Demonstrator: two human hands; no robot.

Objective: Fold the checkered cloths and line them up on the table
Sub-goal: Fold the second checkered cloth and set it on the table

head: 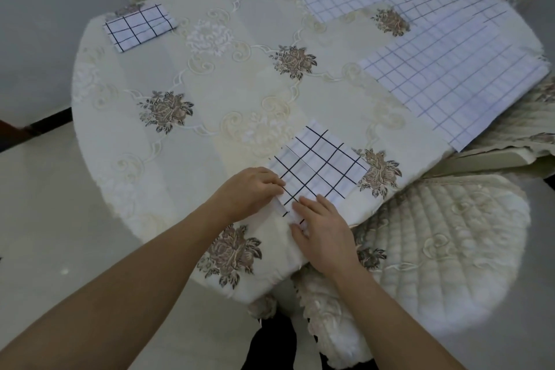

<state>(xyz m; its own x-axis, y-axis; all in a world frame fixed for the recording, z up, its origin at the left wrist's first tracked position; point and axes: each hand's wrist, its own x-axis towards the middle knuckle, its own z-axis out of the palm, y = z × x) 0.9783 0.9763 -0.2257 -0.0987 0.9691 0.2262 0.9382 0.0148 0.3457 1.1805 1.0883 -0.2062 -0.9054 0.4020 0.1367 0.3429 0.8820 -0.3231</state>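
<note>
Both hands are working at the near edge of the round tabletop, which is covered in a cream fabric with brown flower patches. The left hand has its fingers curled over the near left corner of a small checkered cloth and seems to pinch the edge there. The right hand lies just beside it with fingers fairly straight, pressing down on the same cloth's near corner, where a narrow strip of fabric is bunched up between the two hands. That cloth is white with bold black lines and sits flat, turned at an angle, close to the person's side. Well apart from it, at the far left of the tabletop, a folded cloth of the same pattern rests as a neat rectangle. Across the far right side, spread cloths with finer lines lie open and overlapping, one reaching the rim. A quilted chair cushion stands below on the right.
</note>
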